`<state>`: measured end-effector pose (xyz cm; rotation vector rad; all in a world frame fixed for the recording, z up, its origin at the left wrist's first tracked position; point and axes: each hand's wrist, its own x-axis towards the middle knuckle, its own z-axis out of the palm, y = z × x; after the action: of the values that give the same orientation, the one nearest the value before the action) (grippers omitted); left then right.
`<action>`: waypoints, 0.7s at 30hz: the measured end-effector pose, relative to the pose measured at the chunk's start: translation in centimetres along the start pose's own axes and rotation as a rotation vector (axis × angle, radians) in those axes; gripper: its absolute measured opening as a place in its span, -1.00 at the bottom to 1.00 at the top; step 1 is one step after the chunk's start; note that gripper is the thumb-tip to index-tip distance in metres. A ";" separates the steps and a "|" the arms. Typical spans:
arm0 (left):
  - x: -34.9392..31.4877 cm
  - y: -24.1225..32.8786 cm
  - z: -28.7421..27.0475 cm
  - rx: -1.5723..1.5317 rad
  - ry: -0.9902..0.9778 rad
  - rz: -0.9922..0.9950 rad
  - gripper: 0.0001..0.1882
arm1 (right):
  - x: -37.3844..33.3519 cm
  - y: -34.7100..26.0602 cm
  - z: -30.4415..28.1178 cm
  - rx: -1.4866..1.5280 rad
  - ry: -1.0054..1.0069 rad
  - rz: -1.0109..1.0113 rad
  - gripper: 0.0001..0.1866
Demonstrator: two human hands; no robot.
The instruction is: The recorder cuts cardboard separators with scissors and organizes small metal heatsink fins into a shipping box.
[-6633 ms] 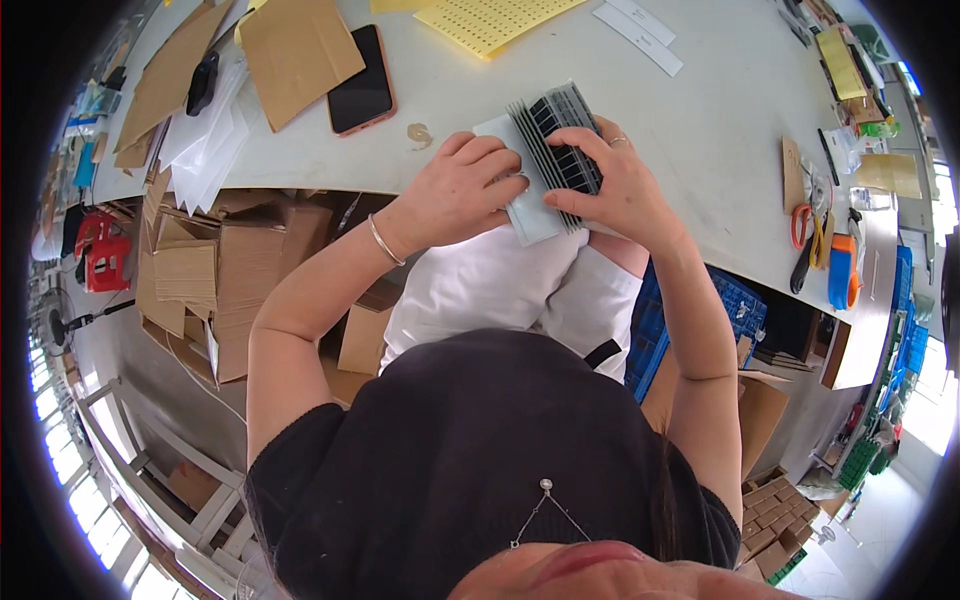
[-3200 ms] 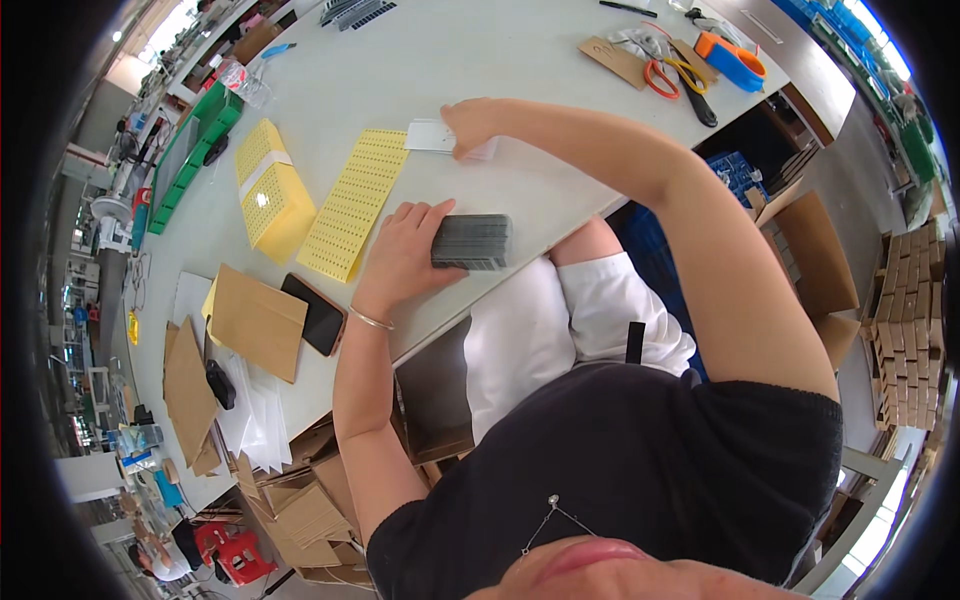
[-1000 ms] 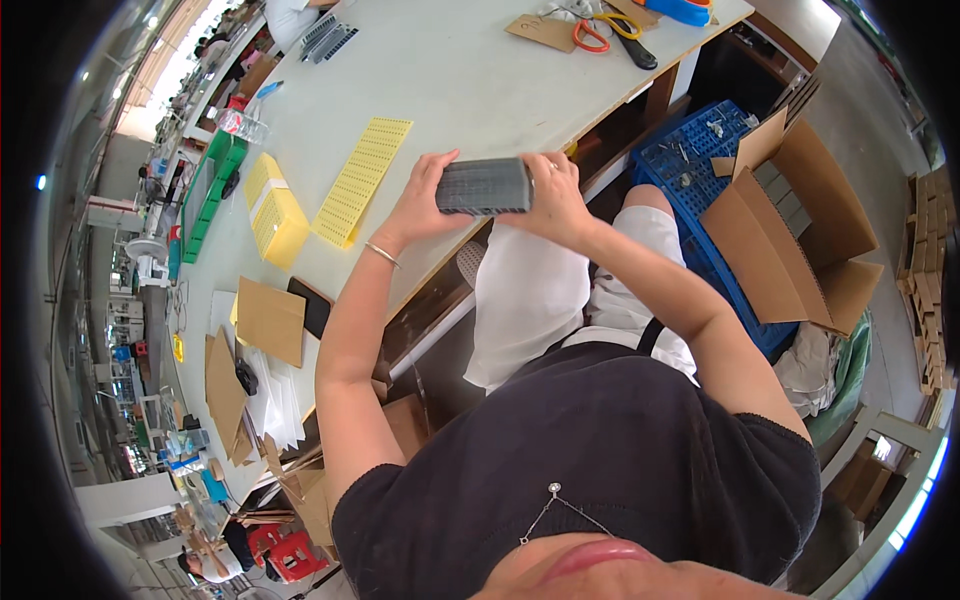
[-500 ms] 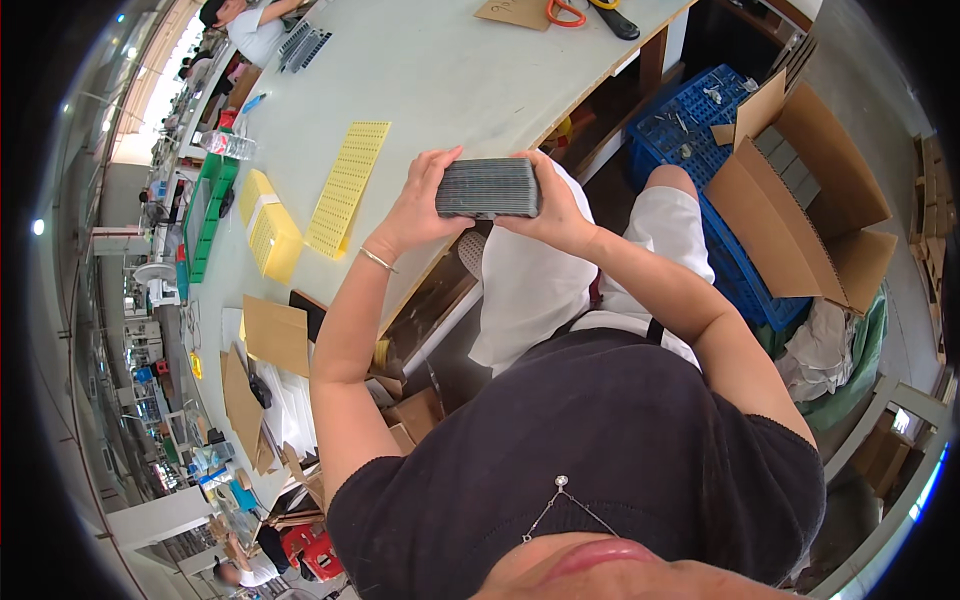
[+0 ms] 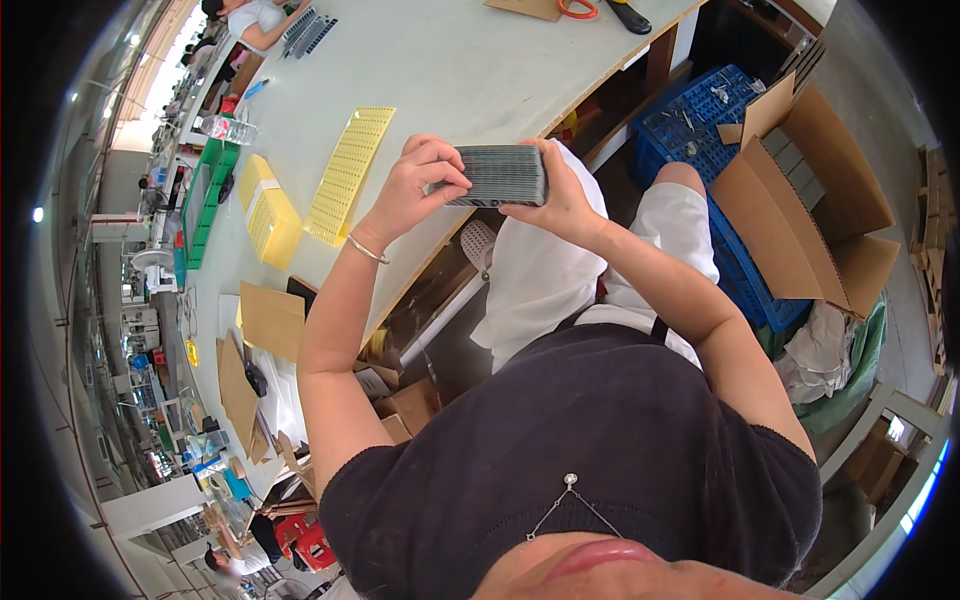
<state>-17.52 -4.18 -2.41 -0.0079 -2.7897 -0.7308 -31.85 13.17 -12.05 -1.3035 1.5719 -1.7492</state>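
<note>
A block-like stack of thin dark grey plates (image 5: 500, 172) is held up above my lap, near the table's edge, with its many layered edges showing. My right hand (image 5: 568, 205) wraps around the right end, thumb beneath and fingers behind. At the left end, the bent fingers of my left hand (image 5: 418, 188) press against the stack's edges, covering that corner. Whether a single plate is pinched there, I cannot tell. Left of my hands, a yellow sheet with rows of small marks (image 5: 352, 175) lies on the table (image 5: 450, 80), beside a banded bundle of yellow sheets (image 5: 272, 222).
A green tray (image 5: 212, 200) and a plastic bottle (image 5: 228, 130) stand at the left. Orange-handled scissors (image 5: 577, 10) lie at the far edge. To the right are a blue crate (image 5: 690, 120) and an open cardboard box (image 5: 790, 220). A person (image 5: 255, 22) sits at far left.
My left hand has shifted from spanning the stack's left end to bent fingers on its near left edges. The stack has moved slightly right and away, still in my right hand.
</note>
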 end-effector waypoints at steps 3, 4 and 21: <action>0.4 0.4 -0.3 0.045 -0.030 0.055 -0.91 | 0.0 -0.1 0.0 -0.006 0.000 0.005 -0.20; 0.5 0.6 -0.3 0.112 -0.031 0.107 -0.89 | 0.1 -0.2 0.0 -0.016 0.007 0.001 -0.19; -1.2 -1.3 -0.8 -0.607 0.101 0.120 -0.80 | 0.0 -0.1 0.3 -0.046 0.023 0.017 -0.20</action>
<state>-16.25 -5.67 -2.67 -0.2400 -2.3435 -1.4608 -31.52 13.07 -11.97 -1.2917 1.6399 -1.7338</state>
